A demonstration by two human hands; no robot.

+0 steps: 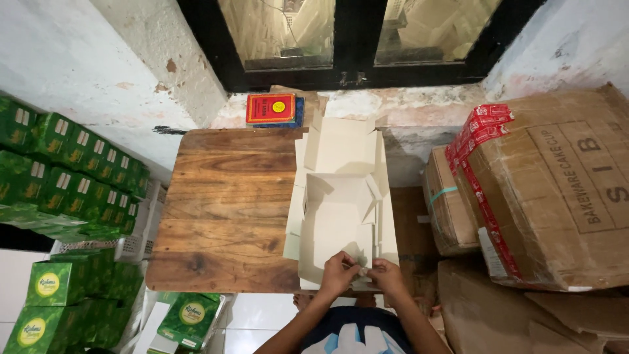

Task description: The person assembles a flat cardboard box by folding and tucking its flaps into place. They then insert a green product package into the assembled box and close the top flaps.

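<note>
Head view: left hand [337, 272] and right hand [386, 274] pinch a cream carton blank's [337, 216] flap at the wooden table's [223, 203] near edge, where an uneven press could crease it crookedly.

Peeling white walls [78, 59], black-framed window [357, 39], worn wooden table [223, 210], white tiled floor [255, 314].

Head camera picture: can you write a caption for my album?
Two hands, left hand and right hand, pinch a flap of a white cardboard box on a wooden table beside stacked green boxes.
</note>
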